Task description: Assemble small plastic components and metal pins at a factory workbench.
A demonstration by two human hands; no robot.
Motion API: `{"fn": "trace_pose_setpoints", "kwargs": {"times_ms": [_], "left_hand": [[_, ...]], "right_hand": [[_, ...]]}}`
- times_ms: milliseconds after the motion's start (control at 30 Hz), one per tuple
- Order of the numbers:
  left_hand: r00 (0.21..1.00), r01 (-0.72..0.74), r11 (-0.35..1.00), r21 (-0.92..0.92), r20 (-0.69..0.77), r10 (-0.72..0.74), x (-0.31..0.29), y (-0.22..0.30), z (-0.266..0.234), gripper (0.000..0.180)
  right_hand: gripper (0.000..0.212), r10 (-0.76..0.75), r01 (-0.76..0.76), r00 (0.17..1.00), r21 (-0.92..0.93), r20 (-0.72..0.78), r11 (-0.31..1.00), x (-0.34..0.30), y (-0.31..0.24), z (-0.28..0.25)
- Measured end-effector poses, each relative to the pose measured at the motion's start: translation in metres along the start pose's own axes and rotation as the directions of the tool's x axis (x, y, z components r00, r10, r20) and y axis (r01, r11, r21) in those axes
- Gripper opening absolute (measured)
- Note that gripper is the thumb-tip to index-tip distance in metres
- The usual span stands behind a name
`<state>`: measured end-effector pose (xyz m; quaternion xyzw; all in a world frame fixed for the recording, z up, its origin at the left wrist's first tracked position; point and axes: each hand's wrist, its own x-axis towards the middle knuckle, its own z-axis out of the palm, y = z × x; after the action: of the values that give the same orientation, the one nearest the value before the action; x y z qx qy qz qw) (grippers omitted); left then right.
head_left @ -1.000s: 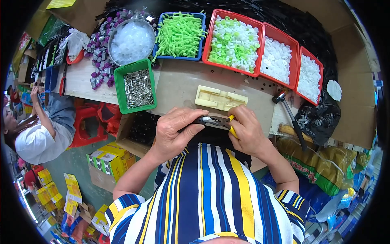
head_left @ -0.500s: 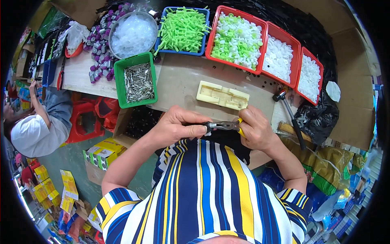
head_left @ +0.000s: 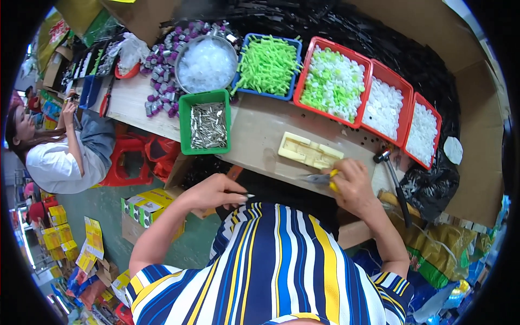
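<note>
Pliers (head_left: 320, 179) with yellow handles sit in the right hand (head_left: 353, 187), its fingers wrapped around the grips; their metal nose points left over the desk's (head_left: 252, 127) near edge, too blurred to show whether it is parted. The left hand (head_left: 216, 192) pinches a small dark piece (head_left: 236, 192) with a white tip, close to the striped shirt (head_left: 276, 260) and well apart from the pliers. Both hands are thus gripping something. Just beyond the pliers, a cream block (head_left: 310, 150) lies on the desk, between a green tray (head_left: 185, 127) of metal parts and a hammer (head_left: 397, 187).
</note>
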<state>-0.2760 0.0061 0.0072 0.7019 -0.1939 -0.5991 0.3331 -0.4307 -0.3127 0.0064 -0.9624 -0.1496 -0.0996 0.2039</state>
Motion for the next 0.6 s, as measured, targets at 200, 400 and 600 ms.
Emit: {"fn": "trace_pose_setpoints", "kwargs": {"times_ms": [200, 400, 600], "left_hand": [[0.936, -0.169, 0.835, 0.523, -0.18, 0.302, -0.014, -0.019, -0.019, 0.026], [0.812, -0.408, 0.746, 0.526, -0.165, 0.56, -0.011, 0.083, -0.059, 0.024], [0.32, -0.259, 0.392, 0.883, -0.305, 0.897, 0.08, 0.143, -0.159, 0.015]], "right_hand": [[0.021, 0.292, -0.306, 0.95, -0.135, -0.114, 0.942, -0.022, 0.028, -0.012], [0.02, 0.432, -0.453, 0.891, -0.192, -0.143, 0.871, -0.035, 0.032, -0.012], [0.03, 0.464, -0.486, 0.874, -0.219, -0.148, 0.846, -0.036, 0.027, -0.005]]}}
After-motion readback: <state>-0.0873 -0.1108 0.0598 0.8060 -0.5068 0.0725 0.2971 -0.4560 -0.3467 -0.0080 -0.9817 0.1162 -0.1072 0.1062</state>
